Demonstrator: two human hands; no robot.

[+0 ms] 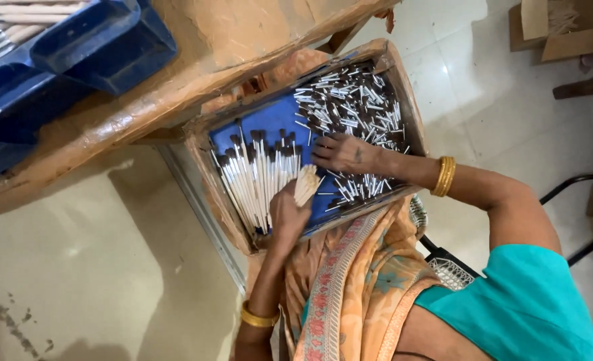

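A wooden-rimmed tray with a blue bottom rests on my lap. A row of thin white brushes with dark tips lies in its left part. A loose pile of short silver ferrules with dark bristles fills its right part. My left hand grips a small bundle of pale wooden sticks just beside the row of brushes. Fingers spread, my right hand lies flat on the near side of the ferrule pile, and whether it holds one is hidden. Both wrists wear gold bangles.
A worn wooden table slants across the top, with a blue plastic crate on it. Cardboard boxes stand on the tiled floor at the upper right. A black chair frame is at the right.
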